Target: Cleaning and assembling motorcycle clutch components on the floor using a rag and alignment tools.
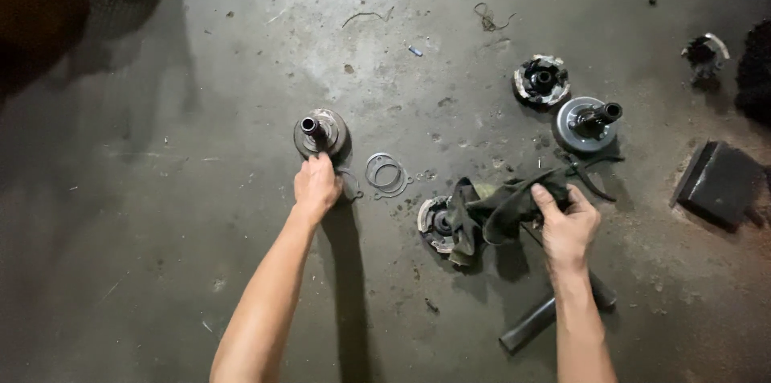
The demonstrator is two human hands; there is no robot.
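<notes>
My left hand is on the near edge of the round pulley disc with the upright shaft, fingers curled onto its rim — disc sits flat on the concrete floor. My right hand has its grip pinched shut on a dark rag, draped over a clutch part. Thin metal rings lie between the hands. Pliers just beyond the right hand.

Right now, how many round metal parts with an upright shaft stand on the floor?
2. One shaft part is at the left hand; the other stands beyond the right hand.
</notes>
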